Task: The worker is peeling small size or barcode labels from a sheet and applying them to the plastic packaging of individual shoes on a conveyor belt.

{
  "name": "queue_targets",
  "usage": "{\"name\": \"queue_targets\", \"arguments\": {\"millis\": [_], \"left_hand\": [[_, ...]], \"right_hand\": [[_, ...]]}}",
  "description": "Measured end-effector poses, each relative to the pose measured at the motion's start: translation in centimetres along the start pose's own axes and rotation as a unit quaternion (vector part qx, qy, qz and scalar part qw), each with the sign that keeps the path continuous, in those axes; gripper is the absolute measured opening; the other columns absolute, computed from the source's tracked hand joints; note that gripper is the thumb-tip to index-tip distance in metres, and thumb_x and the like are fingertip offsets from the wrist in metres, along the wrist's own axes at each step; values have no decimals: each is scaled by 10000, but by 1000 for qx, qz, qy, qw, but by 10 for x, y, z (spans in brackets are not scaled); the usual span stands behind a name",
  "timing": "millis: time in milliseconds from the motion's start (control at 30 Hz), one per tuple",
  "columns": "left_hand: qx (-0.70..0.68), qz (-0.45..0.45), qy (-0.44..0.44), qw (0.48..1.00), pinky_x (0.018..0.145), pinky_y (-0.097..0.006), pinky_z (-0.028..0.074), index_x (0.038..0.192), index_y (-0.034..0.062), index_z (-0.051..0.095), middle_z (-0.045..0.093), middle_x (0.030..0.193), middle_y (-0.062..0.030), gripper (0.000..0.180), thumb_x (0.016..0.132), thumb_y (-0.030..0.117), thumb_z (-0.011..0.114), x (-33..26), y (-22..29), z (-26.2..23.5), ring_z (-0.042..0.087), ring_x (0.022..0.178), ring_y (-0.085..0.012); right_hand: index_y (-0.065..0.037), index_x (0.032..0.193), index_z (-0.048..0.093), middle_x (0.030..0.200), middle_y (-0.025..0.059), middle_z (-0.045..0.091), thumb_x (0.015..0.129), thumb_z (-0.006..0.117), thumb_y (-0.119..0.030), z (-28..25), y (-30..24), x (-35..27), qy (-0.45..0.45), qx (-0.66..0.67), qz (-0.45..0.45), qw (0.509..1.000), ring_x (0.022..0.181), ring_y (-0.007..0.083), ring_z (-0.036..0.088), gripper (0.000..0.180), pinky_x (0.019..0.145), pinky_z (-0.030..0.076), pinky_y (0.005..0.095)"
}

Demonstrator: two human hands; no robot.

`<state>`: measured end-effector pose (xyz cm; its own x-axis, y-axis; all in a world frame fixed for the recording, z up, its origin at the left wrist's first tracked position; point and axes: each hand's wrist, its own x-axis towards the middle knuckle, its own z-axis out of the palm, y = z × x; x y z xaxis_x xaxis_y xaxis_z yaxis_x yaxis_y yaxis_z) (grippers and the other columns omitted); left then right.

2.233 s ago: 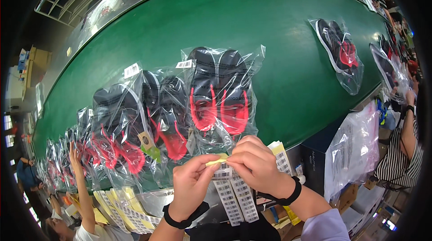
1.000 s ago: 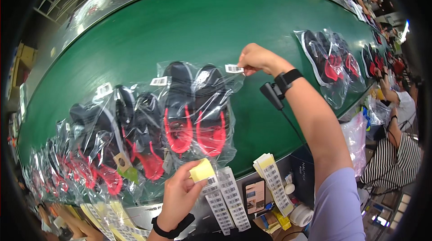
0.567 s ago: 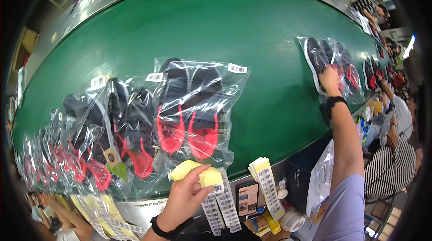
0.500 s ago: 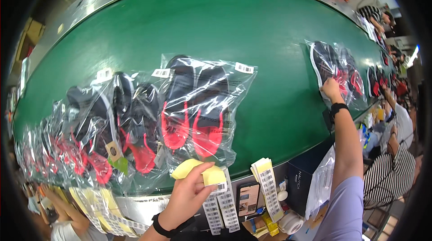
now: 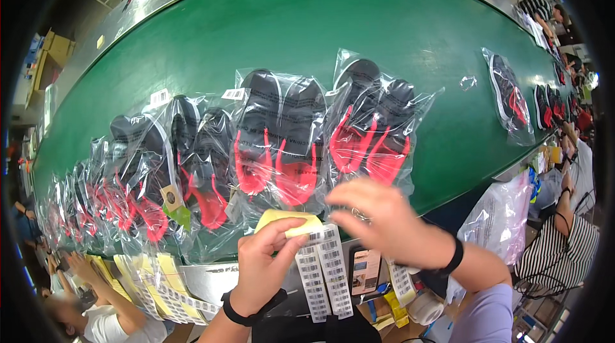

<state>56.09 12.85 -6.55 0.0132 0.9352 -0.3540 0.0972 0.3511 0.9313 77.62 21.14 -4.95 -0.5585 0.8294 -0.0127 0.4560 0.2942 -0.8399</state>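
My left hand [image 5: 272, 256] pinches a strip of barcode stickers [image 5: 325, 272] whose yellow backing [image 5: 282, 220] curls over at the top. Rows of small white stickers hang down from it. My right hand [image 5: 381, 218], smeared by motion, hovers just right of the strip; thumb and fingers look apart, with nothing seen between them. Just beyond it lies a clear-bagged pair of black and red shoes [image 5: 371, 115]. Left of that pair, another bagged pair [image 5: 282, 131] bears a white sticker [image 5: 234, 94] at its bag's upper corner.
More bagged shoes [image 5: 138, 170] crowd the left of the green table [image 5: 307, 29]. One bagged bundle [image 5: 509, 102] lies far right. By the near edge are a phone [image 5: 366, 272], more sticker sheets [image 5: 160, 279] and a tape roll [image 5: 426, 308]. Other people work at both sides.
The bagged pair that my right hand touched at the right now lies beside the middle pair. My right hand has left it and come back near the sticker strip. My left hand keeps its pinch.
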Motion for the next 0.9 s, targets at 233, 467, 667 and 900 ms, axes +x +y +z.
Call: {"name": "queue_targets", "arguments": {"millis": [233, 467, 667, 900], "left_hand": [[50, 24, -26, 998, 627, -176, 476, 1058, -79, 675, 720, 920, -89, 173, 886, -92, 663, -10, 17, 3, 640, 766, -54], [37, -27, -10, 999, 578, -195, 508, 1020, -10, 706, 709, 702, -33, 170, 853, -29, 726, -11, 6, 2, 657, 643, -42], [36, -83, -30, 995, 661, -188, 506, 1047, -55, 638, 684, 929, -73, 230, 831, -136, 647, -10, 11, -3, 647, 792, -85], [-23, -62, -16, 998, 675, -172, 487, 1013, -61, 614, 683, 898, -74, 171, 855, -123, 637, -6, 10, 13, 646, 794, -69]], "right_hand": [[1, 901, 672, 859, 116, 632, 837, 711, -37, 36, -13, -29, 71, 145, 6, 987, 804, 294, 616, 84, 700, 496, 375], [16, 883, 638, 849, 115, 596, 790, 736, 28, 52, -8, -38, 128, 13, -92, 987, 761, 281, 593, 136, 674, 492, 368], [23, 949, 582, 922, 138, 557, 856, 654, -49, 51, -8, -40, 140, 109, -47, 983, 891, 322, 574, 138, 774, 472, 402], [17, 897, 619, 891, 104, 532, 844, 680, -19, 50, -3, -44, 154, 119, -73, 978, 833, 287, 535, 88, 745, 448, 392]]}}
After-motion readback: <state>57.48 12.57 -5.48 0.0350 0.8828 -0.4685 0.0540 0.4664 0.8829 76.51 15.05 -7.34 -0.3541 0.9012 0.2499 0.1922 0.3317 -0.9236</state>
